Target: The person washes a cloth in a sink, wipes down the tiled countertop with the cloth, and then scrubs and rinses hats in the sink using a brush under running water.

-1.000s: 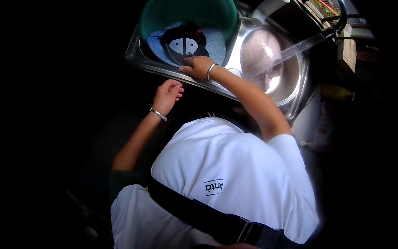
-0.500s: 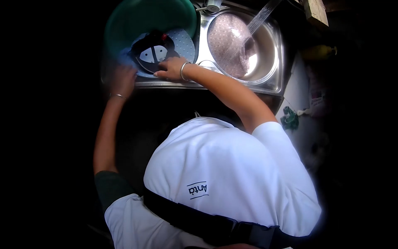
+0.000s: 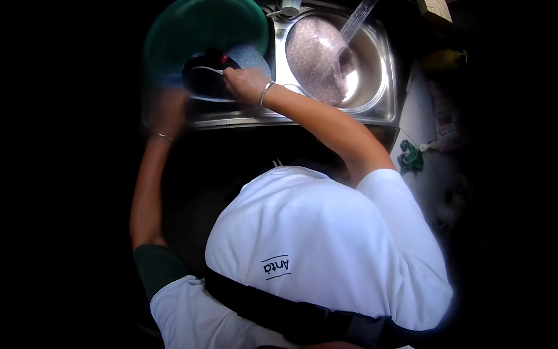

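Note:
My right hand (image 3: 247,85) pinches the pale edge of a black item (image 3: 206,84) that has a small red part; its exact kind is unclear. The item lies partly folded on a light blue dotted surface (image 3: 250,57), in front of a green basin (image 3: 203,26). My left hand (image 3: 168,107) is smeared by motion at the left edge of the black item, near a blurred blue patch, and its fingers cannot be made out.
Water (image 3: 357,20) streams into the round steel sink bowl (image 3: 372,87) on the right, where a pinkish dotted thing (image 3: 317,58) lies. A white cup-like object (image 3: 290,7) stands behind. A green crumpled piece (image 3: 411,156) and a yellow object (image 3: 442,59) are at the right.
My right hand has gone from resting flat on the black item to pinching and raising its edge. The white cartoon face has folded out of sight. My left hand stays at the left, blurred.

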A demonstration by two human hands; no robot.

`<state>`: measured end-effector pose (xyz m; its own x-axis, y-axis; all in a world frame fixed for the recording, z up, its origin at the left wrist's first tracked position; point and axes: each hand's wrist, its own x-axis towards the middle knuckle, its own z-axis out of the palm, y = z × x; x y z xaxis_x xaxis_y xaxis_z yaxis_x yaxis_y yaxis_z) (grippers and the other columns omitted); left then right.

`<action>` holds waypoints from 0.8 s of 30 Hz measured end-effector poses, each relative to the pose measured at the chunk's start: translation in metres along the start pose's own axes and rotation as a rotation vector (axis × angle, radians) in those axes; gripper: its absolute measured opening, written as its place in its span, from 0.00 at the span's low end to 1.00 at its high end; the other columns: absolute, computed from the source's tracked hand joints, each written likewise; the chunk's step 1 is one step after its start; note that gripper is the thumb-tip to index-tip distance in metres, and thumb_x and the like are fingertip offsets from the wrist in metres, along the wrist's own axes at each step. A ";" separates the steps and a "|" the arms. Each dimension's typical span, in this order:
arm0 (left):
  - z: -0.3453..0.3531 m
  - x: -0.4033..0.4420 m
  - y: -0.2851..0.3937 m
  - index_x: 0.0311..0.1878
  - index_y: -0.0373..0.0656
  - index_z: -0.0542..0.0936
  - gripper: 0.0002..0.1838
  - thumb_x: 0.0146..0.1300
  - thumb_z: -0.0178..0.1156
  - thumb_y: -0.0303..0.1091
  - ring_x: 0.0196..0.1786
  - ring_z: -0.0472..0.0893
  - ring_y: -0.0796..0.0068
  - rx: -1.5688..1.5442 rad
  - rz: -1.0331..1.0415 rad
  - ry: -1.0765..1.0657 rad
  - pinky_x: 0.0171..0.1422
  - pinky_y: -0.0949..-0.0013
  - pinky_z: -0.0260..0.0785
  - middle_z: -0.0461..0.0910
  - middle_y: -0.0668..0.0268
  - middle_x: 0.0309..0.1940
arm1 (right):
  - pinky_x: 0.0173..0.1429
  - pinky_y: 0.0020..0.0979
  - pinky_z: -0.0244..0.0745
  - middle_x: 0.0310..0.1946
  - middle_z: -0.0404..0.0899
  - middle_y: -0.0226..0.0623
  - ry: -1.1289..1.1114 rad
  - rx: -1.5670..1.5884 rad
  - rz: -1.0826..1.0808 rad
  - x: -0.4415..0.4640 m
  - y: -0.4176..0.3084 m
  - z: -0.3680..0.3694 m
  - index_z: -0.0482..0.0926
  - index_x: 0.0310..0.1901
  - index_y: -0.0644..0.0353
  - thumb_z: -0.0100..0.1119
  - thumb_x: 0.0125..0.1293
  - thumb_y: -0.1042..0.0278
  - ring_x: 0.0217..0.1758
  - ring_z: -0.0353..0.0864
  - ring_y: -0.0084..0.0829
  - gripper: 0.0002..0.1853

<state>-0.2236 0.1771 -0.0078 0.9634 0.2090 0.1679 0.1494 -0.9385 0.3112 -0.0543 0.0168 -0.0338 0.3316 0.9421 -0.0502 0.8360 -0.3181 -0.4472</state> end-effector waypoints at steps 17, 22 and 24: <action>-0.072 0.019 0.011 0.32 0.42 0.77 0.03 0.53 0.56 0.27 0.34 0.78 0.61 -0.001 0.150 0.217 0.40 0.60 0.69 0.78 0.61 0.27 | 0.44 0.20 0.69 0.34 0.76 0.31 0.938 0.810 0.406 -0.212 0.060 -0.167 0.74 0.42 0.68 0.41 0.71 0.63 0.37 0.73 0.19 0.16; -0.061 0.017 -0.008 0.37 0.39 0.78 0.08 0.53 0.56 0.25 0.34 0.78 0.58 0.009 0.062 0.003 0.39 0.62 0.71 0.78 0.56 0.31 | 0.34 0.21 0.71 0.29 0.73 0.27 1.098 1.012 0.635 -0.206 0.084 -0.156 0.73 0.35 0.65 0.40 0.69 0.64 0.31 0.72 0.18 0.14; -0.072 0.026 0.017 0.41 0.39 0.77 0.11 0.53 0.56 0.26 0.36 0.78 0.58 0.024 0.194 0.162 0.41 0.62 0.71 0.79 0.55 0.33 | 0.32 0.21 0.71 0.28 0.73 0.27 1.124 1.110 0.648 -0.199 0.081 -0.163 0.73 0.36 0.64 0.40 0.68 0.64 0.30 0.72 0.18 0.13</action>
<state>-0.2121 0.1861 0.0693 0.9266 0.0640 0.3705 -0.0275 -0.9712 0.2366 0.0184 -0.2138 0.0852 0.9974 0.0109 -0.0710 -0.0717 0.0895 -0.9934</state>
